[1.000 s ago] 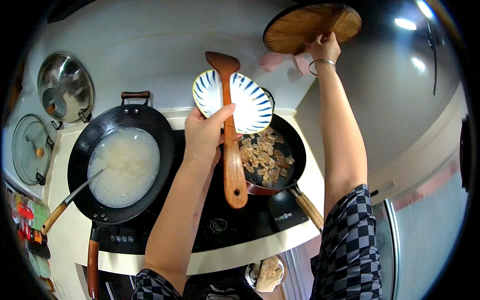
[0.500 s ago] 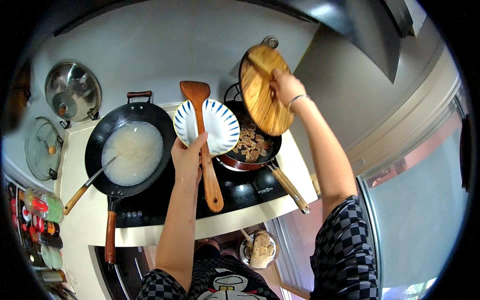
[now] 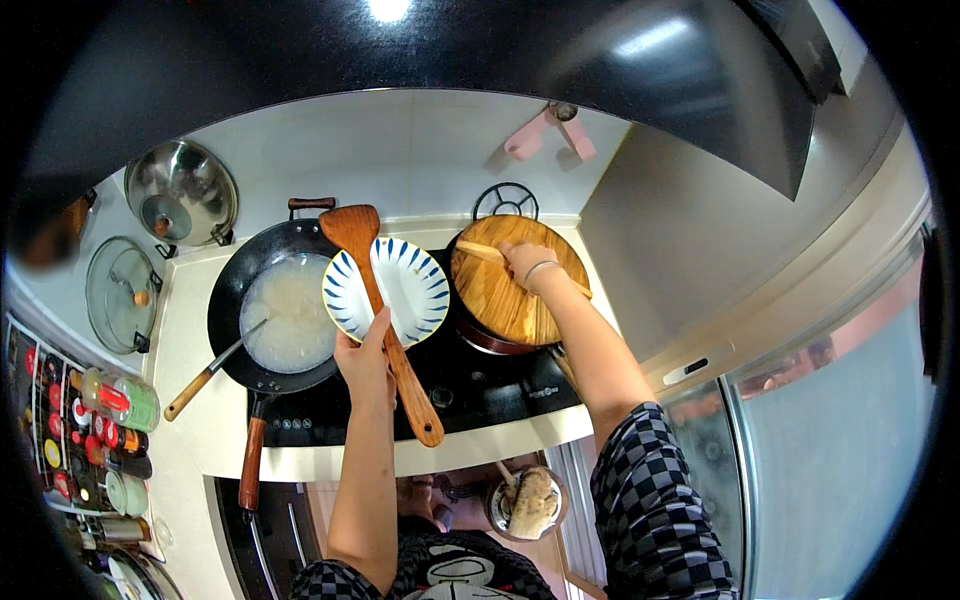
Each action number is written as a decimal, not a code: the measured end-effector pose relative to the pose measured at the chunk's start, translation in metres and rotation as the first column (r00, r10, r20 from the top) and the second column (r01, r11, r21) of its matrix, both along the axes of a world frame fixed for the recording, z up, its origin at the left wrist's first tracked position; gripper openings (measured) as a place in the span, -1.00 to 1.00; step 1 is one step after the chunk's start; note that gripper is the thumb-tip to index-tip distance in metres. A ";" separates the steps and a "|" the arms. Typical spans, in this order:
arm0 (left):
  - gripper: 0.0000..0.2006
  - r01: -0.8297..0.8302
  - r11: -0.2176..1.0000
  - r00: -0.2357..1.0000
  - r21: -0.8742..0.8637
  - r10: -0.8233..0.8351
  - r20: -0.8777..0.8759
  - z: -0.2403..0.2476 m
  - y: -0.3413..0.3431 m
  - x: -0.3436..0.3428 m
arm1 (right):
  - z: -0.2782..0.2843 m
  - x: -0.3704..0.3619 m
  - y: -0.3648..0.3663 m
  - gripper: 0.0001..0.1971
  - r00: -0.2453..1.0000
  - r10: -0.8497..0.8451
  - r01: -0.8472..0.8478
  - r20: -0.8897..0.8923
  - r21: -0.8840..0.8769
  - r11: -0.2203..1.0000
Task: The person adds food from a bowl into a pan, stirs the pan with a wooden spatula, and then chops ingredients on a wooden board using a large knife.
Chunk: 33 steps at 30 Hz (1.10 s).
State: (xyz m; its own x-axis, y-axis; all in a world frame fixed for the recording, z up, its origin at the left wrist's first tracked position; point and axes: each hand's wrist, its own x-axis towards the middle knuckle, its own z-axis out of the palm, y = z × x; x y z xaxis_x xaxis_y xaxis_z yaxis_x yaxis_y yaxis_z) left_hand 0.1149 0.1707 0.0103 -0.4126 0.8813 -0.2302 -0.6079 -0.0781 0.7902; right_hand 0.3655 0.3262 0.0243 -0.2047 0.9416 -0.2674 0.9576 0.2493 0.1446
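Note:
My left hand [image 3: 366,362] grips a white plate [image 3: 418,290] with blue strokes and a yellow rim, plus a wooden spatula [image 3: 386,325] lying across it. They hover over the stove between the two pans. My right hand [image 3: 528,263] is closed on the bar handle of a round wooden lid [image 3: 515,305]. The lid lies over the frying pan [image 3: 487,342] on the right and hides its contents. To the left stands a black wok [image 3: 232,300] of cloudy whitish liquid [image 3: 290,325], with a wooden-handled utensil [image 3: 200,386] resting in it.
Two pan lids [image 3: 182,190] hang on the left wall above a rack of jars [image 3: 120,400]. A black range hood [image 3: 450,60] overhangs the black cooktop [image 3: 470,385]. Pink hooks [image 3: 545,135] are on the back wall. A stool [image 3: 530,500] stands below the counter.
My right hand has lowered the wooden lid from a raised tilt onto the frying pan, covering the browned slices. The plate and spatula stay in my left hand. The view has shifted.

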 end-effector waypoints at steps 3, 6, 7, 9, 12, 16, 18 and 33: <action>-0.66 -0.008 1.000 1.000 0.024 0.008 -0.012 -0.010 0.004 0.002 | -0.009 -0.006 0.005 -0.58 1.000 -0.003 0.003 0.000 -0.008 1.000; -0.64 0.020 1.000 0.999 -0.023 -0.019 0.036 0.005 0.005 0.007 | -0.015 -0.010 0.010 -0.57 1.000 -0.008 0.008 -0.004 -0.015 1.000; -0.63 0.028 1.000 0.999 -0.005 -0.028 0.027 0.001 0.010 0.006 | -0.014 -0.013 0.012 -0.57 1.000 -0.009 0.009 0.000 -0.013 1.000; -0.63 0.043 0.999 0.999 0.004 -0.043 0.020 -0.004 0.017 0.005 | -0.017 -0.011 0.017 -0.57 1.000 0.020 -0.020 -0.008 -0.012 1.000; -0.62 0.062 0.998 0.997 -0.011 -0.062 0.049 -0.003 0.024 0.014 | -0.021 -0.012 0.016 -0.61 0.999 0.022 -0.022 -0.032 -0.005 1.000; -0.60 0.107 0.994 0.991 -0.026 -0.105 0.083 -0.005 0.039 0.031 | -0.039 0.003 0.026 -0.66 0.994 -0.011 0.015 -0.107 0.041 0.999; -0.59 0.114 0.992 0.987 -0.048 -0.108 0.119 -0.007 0.045 0.040 | -0.050 0.015 0.028 -0.68 0.962 0.001 0.034 -0.273 0.121 0.992; -0.63 0.172 0.981 0.983 -0.093 -0.165 0.087 0.006 0.063 0.070 | -0.006 -0.020 -0.082 -0.76 0.040 -0.292 0.492 -0.956 -0.235 0.838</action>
State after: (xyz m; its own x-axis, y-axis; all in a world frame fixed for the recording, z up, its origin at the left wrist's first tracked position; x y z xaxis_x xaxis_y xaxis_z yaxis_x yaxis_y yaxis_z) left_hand 0.1845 0.2340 0.0162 -0.2372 0.9076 -0.3464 -0.6659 0.1077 0.7382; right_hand 0.3454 0.2441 0.0187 0.2225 0.9722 -0.0732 0.2867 -0.1370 -0.9482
